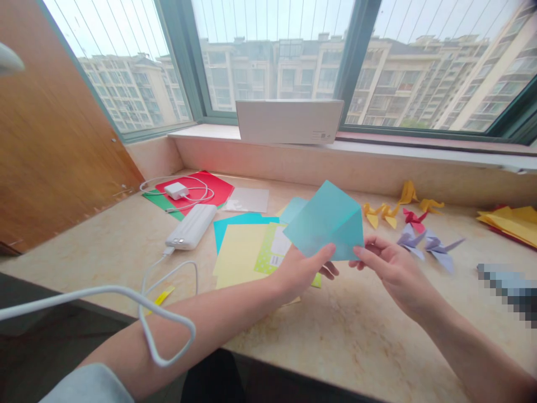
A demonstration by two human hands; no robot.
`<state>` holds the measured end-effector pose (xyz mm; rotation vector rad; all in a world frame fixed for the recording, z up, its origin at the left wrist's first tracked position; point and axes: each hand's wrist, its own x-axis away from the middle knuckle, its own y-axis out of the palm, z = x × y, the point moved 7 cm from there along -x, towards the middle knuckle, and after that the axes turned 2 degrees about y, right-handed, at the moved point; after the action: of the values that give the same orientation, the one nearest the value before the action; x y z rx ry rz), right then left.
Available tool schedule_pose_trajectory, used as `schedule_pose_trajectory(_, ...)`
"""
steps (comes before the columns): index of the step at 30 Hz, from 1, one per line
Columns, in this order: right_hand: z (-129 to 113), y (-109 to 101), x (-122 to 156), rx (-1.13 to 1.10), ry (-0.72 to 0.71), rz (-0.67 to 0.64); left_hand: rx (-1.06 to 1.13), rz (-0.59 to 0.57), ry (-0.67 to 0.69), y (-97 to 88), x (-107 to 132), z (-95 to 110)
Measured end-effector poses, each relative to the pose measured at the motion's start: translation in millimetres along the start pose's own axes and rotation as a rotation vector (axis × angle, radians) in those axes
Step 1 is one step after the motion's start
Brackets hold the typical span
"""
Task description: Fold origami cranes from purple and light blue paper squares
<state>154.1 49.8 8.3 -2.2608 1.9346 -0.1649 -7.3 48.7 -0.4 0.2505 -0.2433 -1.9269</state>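
Note:
A square of light blue origami paper (325, 215) is held up over the counter, with a diagonal crease running to its right corner. My left hand (308, 268) grips its lower edge, thumb on the front and fingers behind. At the lower right corner my right hand (384, 260) pinches the paper between thumb and fingers. Below and to the left lie pale yellow sheets (239, 252), a blue sheet (222, 229) and a green dotted packet (264, 252), partly covered by the held paper and my left hand.
Folded yellow cranes (388, 214), a red crane (415, 219) and lilac cranes (438, 249) stand at right, near yellow sheets (509, 224). At left are a white power bank (193, 226), a charger (176, 191) on red paper (216, 187), and a looping white cable (104, 289) crossing before my left forearm.

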Motion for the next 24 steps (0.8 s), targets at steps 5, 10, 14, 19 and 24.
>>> schedule_pose_trajectory(5,-1,8,4,0.114,0.111,-0.212,-0.027,0.058,0.01,-5.6,-1,5)
schedule_pose_trajectory(10,1,-3,4,0.071,0.135,-0.119,0.06,-0.112,0.056,9.0,-1,6)
schedule_pose_trajectory(14,8,11,13,0.161,0.166,-0.278,-0.085,-0.096,0.031,1.4,-7,-8)
schedule_pose_trajectory(19,18,-5,19,0.239,0.192,-0.211,-0.174,-0.129,0.014,-1.2,-9,-12)
schedule_pose_trajectory(24,26,-39,24,0.155,0.173,-0.103,-0.339,-0.19,-0.006,8.8,3,-19)
